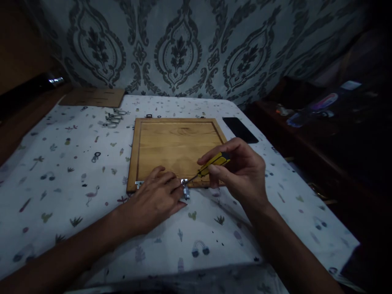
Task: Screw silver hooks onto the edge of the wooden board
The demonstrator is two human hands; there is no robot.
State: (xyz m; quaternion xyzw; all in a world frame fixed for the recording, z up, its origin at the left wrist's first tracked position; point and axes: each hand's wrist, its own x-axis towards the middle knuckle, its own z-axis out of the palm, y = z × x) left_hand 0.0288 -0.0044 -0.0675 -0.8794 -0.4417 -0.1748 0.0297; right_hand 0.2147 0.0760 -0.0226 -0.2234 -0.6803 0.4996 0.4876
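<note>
A wooden panel (180,143) with a raised frame lies flat on the cloth-covered table. My left hand (157,196) rests across its near edge, fingers spread over the wood and thumb low beside a small shiny metal fitting (185,192). Pinched between the fingers of my right hand (241,171) is a yellow and black screwdriver (211,165). Its thin shaft slants down to the left, with the tip at the metal fitting. Another small metal piece (139,184) shows at the panel's near left edge, partly covered by my left hand.
Several metal pieces (113,118) lie left of the panel, with another small metal piece (96,157) nearer. A cardboard sheet (92,97) is at the back left. A dark phone (240,130) lies right of the panel. Off the table's right side is a plastic bottle (324,102).
</note>
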